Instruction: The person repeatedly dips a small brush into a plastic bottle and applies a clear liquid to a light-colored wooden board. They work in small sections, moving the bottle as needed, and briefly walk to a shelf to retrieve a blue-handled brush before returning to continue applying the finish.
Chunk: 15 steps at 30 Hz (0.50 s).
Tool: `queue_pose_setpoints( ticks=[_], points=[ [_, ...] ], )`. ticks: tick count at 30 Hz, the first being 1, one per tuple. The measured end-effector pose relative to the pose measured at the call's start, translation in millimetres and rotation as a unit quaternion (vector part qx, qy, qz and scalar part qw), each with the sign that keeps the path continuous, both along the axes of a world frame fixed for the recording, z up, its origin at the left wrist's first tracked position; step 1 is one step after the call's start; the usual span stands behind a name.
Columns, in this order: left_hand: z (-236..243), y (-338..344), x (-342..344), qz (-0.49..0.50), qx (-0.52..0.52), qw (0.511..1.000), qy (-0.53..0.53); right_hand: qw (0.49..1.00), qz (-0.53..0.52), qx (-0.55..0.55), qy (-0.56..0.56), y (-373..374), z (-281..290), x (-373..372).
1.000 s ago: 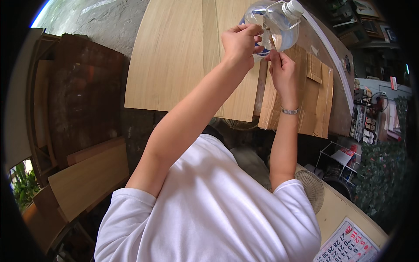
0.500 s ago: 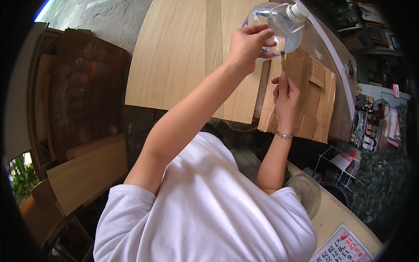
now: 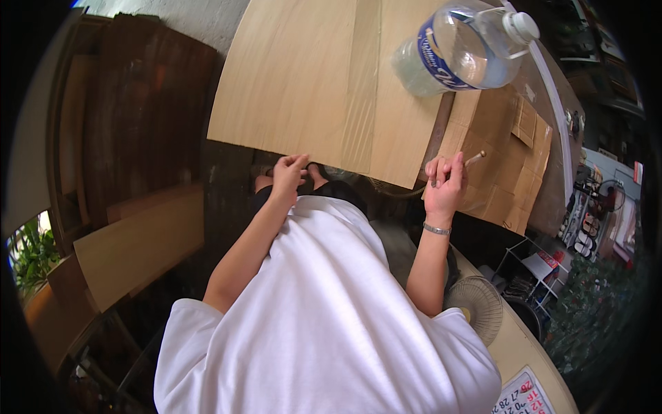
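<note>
A pale plywood sheet (image 3: 289,83) lies before me, bearing a large clear plastic jug (image 3: 483,48) with white cap and handle and blue label. My left hand (image 3: 289,174) is at the sheet's near edge, fingers curled together; whether they pinch the edge or something small is unclear. My right hand (image 3: 445,181) grips a thin stick (image 3: 475,158) with a small rounded tip, held up over folded brown cardboard (image 3: 507,172) beside the plywood. A strip of clear tape runs along the plywood.
A dark wooden panel (image 3: 152,117) and leaning boards (image 3: 141,252) stand at left. A fan (image 3: 474,310) sits on a cream surface (image 3: 534,345) behind my right arm, near a white wire rack (image 3: 545,276). Shoes on a rack (image 3: 586,234) stand far right.
My left hand has left the jug and dropped down to the plywood's near edge. My right hand, still holding the stick, has moved down from the jug. The view has shifted.
</note>
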State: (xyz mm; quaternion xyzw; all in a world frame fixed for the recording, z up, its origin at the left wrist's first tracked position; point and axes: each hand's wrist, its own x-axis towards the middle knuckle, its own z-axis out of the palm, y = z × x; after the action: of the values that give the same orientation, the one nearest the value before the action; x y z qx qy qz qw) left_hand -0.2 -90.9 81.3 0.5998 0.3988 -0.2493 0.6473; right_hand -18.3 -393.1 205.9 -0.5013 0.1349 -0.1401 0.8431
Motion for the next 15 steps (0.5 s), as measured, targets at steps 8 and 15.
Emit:
queue_pose_setpoints(
  ticks=[8,15],
  points=[
    [-47.5,-50.8,-29.1,-0.054,-0.221,0.967,0.113,0.987,0.019,-0.112,0.112,15.0,-4.8,1.2],
    [-40.2,-78.9,-36.5,0.063,-0.256,0.956,0.131,0.945,0.027,-0.266,0.187,31.0,-19.9,-14.2]
  ],
)
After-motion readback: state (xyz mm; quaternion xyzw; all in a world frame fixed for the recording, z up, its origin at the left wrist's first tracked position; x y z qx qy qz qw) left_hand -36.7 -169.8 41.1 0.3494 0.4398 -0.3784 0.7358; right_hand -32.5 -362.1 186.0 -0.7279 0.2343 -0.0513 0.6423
